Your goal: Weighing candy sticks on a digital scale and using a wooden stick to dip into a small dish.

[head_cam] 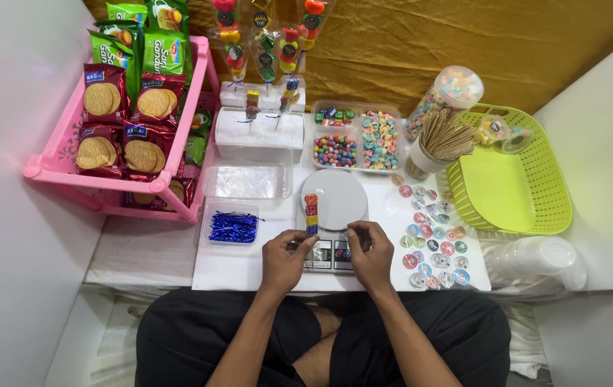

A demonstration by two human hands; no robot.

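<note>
Left hand (284, 256) fingers pinched on a candy skewer (311, 213), right hand (369, 252) fingertips closed together (contents unclear), kitchen scale (334, 208) just beyond both.

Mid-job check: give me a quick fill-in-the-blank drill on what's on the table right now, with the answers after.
1. The skewer of stacked colourful candies lies on the round grey pan of the small kitchen ____.
2. The shiny blue twist ties sit in a clear plastic tray on the person's ____ side.
3. The lime-green plastic basket stands beside a cup of wooden ____.
4. The left hand and right hand both rest at the skewer's ____ end.

Missing words: scale; left; sticks; near
</note>
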